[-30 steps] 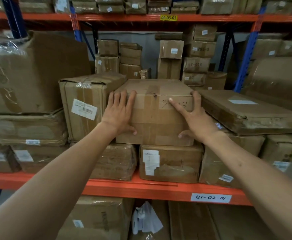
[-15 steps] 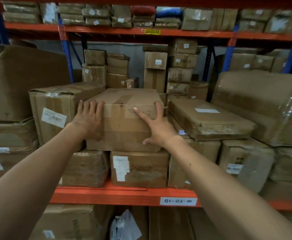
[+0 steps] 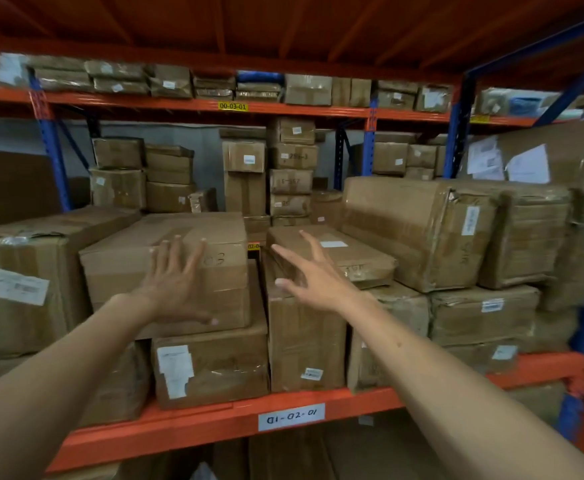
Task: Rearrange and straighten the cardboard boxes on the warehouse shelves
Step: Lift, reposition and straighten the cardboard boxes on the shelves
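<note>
Both hands spread, grasping nothing: left covers the box's scrawl, right blurred.

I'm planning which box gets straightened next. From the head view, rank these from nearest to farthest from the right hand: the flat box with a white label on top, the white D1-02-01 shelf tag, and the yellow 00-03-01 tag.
Measured from the right hand:
1. Flat box: directly behind the spread fingers, just right of centre.
2. White shelf tag: below the hand, on the front orange beam.
3. Yellow tag: on the upper beam at the back rack, high and left.
</note>
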